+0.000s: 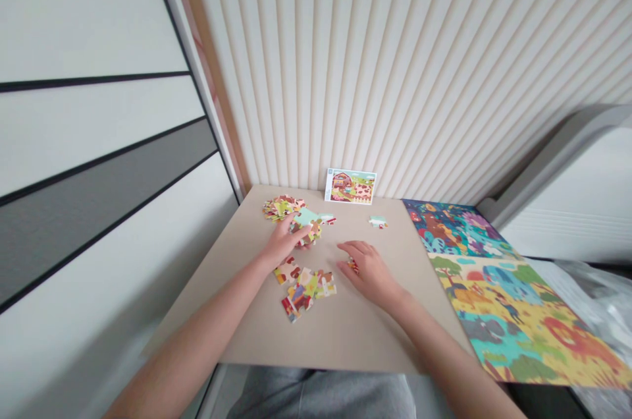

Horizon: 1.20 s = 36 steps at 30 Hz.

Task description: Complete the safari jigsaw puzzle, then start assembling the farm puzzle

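My left hand [285, 241] reaches into a loose pile of colourful puzzle pieces [282, 207] on a beige board [345, 327], its fingers closed on a pale blue piece [306, 217]. My right hand [368, 269] rests palm down on the board with curled fingers over a small red piece [352, 265]. Between my forearms lies a cluster of joined puzzle pieces [305, 286]. A single pale piece [378, 222] lies apart, farther back. A reference picture card [350, 186] of a farm scene leans against the ribbed wall.
A large finished colourful puzzle sheet [498, 287] lies to the right of the board. A white cabinet or appliance [567, 195] stands at the far right. Panelled wall [99, 162] runs along the left. My grey trousers [320, 396] show below the board's front edge.
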Available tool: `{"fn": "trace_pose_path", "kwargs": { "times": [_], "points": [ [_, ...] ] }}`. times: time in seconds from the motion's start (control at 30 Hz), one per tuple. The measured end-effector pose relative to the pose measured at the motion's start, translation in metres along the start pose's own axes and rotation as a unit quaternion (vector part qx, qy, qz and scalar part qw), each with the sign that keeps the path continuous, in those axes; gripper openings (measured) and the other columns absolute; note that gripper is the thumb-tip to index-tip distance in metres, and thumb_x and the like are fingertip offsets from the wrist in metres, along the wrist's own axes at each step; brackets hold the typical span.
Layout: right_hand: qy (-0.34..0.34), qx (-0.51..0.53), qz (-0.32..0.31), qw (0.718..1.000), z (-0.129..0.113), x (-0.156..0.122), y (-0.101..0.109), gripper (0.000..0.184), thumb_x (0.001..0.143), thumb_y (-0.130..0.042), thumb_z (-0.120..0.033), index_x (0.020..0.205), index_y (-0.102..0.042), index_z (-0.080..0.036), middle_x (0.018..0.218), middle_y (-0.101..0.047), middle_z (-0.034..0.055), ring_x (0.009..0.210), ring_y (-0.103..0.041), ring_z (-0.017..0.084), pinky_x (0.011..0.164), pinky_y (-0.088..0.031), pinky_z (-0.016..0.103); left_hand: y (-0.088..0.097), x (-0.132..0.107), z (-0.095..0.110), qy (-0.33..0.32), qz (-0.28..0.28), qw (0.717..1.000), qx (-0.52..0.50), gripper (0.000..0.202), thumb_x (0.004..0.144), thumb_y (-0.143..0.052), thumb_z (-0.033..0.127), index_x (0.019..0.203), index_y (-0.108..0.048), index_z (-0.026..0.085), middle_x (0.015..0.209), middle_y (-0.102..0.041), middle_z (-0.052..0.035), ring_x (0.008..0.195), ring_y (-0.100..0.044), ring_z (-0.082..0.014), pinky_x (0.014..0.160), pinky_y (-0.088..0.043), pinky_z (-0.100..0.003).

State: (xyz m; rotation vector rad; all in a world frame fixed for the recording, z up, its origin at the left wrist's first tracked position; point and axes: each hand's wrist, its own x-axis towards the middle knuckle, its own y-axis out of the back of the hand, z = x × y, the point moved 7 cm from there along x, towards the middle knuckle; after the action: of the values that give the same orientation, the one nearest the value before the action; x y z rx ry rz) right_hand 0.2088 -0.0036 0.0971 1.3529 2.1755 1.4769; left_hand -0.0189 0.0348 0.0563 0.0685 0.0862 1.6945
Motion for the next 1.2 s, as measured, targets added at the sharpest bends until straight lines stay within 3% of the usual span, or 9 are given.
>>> {"fn": "trace_pose_path", "kwargs": {
  "times": [0.07, 0.17, 0.27, 0.43, 0.53, 0.67, 0.83, 1.07, 1.2],
  "points": [
    [-0.033, 0.058, 0.037, 0.997, -0.004, 0.012, -0.006, 0.039, 0.097, -0.053, -0.038, 0.134, -0.058, -0.025, 0.123, -0.065, 0.0116, 0.112, -0.061, 0.025, 0.099, -0.046, 0.044, -0.013, -0.006, 0.001, 0.018, -0.08, 0.997, -0.013, 0.063, 0.079, -0.073, 0.051, 0.13, -0.055, 0.021, 0.093, -0.072, -0.0061, 0.056, -0.065, -0.0153, 0.05, -0.05, -0.026],
    [-0.091, 0.178, 0.064, 0.978, 0.004, 0.025, -0.02, 0.05, 0.096, -0.055, -0.043, 0.142, -0.049, -0.024, 0.116, -0.067, 0.0096, 0.094, -0.065, 0.02, 0.084, -0.053, 0.037, -0.03, -0.019, 0.003, 0.029, -0.183, 0.983, 0.006, 0.061, 0.075, -0.077, 0.05, 0.125, -0.058, 0.021, 0.073, -0.069, -0.0004, 0.039, -0.053, -0.0106, 0.037, -0.038, -0.021],
    [-0.118, 0.269, 0.054, 0.954, 0.019, 0.03, -0.036, 0.052, 0.091, -0.063, -0.043, 0.138, -0.054, -0.021, 0.101, -0.068, 0.0052, 0.079, -0.063, 0.016, 0.073, -0.053, 0.031, -0.041, -0.03, 0.005, 0.012, -0.243, 0.969, 0.034, 0.058, 0.073, -0.079, 0.045, 0.121, -0.061, 0.02, 0.07, -0.067, 0.001, 0.045, -0.056, -0.0124, 0.041, -0.042, -0.021],
    [-0.181, 0.348, 0.064, 0.918, 0.049, 0.017, -0.041, 0.048, 0.087, -0.066, -0.046, 0.127, -0.062, -0.02, 0.088, -0.066, 0.0025, 0.07, -0.061, 0.015, 0.062, -0.051, 0.028, -0.052, -0.04, 0.004, 0.023, -0.343, 0.939, -0.003, 0.065, 0.072, -0.079, 0.037, 0.131, -0.057, 0.024, 0.094, -0.074, -0.0061, 0.07, -0.07, -0.0216, 0.054, -0.052, -0.026],
    [-0.204, 0.39, 0.066, 0.895, 0.057, 0.009, -0.036, 0.054, 0.082, -0.07, -0.049, 0.126, -0.061, -0.02, 0.097, -0.067, 0.004, 0.074, -0.064, 0.016, 0.065, -0.054, 0.03, -0.044, -0.034, -0.002, 0.033, -0.302, 0.953, -0.003, 0.066, 0.069, -0.08, 0.036, 0.13, -0.059, 0.022, 0.083, -0.074, -0.0052, 0.062, -0.069, -0.0214, 0.048, -0.049, -0.025],
    [-0.195, 0.396, 0.028, 0.897, 0.047, 0.008, -0.033, 0.058, 0.08, -0.072, -0.047, 0.131, -0.059, -0.021, 0.095, -0.066, 0.003, 0.078, -0.065, 0.017, 0.069, -0.055, 0.031, -0.034, -0.026, -0.01, 0.06, -0.256, 0.964, 0.033, 0.065, 0.072, -0.079, 0.041, 0.13, -0.059, 0.022, 0.061, -0.067, 0.0011, 0.042, -0.057, -0.0149, 0.037, -0.038, -0.021],
    [-0.165, 0.392, -0.019, 0.905, 0.029, 0.01, -0.034, 0.044, 0.082, -0.071, -0.041, 0.121, -0.065, -0.02, 0.094, -0.07, 0.0035, 0.08, -0.065, 0.017, 0.071, -0.054, 0.03, -0.02, -0.017, -0.001, 0.03, -0.217, 0.974, 0.054, 0.049, 0.075, -0.076, 0.05, 0.112, -0.065, 0.021, 0.062, -0.065, 0.0013, 0.043, -0.057, -0.0143, 0.039, -0.04, -0.021],
    [-0.18, 0.403, -0.053, 0.896, 0.029, 0.004, -0.044, 0.03, 0.084, -0.067, -0.036, 0.108, -0.066, -0.019, 0.09, -0.071, 0.0035, 0.074, -0.064, 0.016, 0.061, -0.053, 0.028, 0.017, -0.001, 0.009, -0.016, -0.064, 0.996, 0.066, 0.05, 0.08, -0.07, 0.055, 0.115, -0.064, 0.02, 0.069, -0.061, 0.0019, 0.043, -0.052, -0.0099, 0.039, -0.041, -0.02],
    [-0.134, 0.347, -0.073, 0.925, 0.015, 0.004, -0.047, 0.026, 0.085, -0.061, -0.025, 0.111, -0.067, -0.022, 0.086, -0.07, -0.0004, 0.073, -0.062, 0.015, 0.064, -0.051, 0.026, 0.018, 0.0, 0.008, -0.019, -0.031, 0.998, 0.059, 0.051, 0.08, -0.069, 0.057, 0.115, -0.063, 0.02, 0.071, -0.059, 0.0024, 0.044, -0.049, -0.0089, 0.038, -0.039, -0.019]
  ]
}}
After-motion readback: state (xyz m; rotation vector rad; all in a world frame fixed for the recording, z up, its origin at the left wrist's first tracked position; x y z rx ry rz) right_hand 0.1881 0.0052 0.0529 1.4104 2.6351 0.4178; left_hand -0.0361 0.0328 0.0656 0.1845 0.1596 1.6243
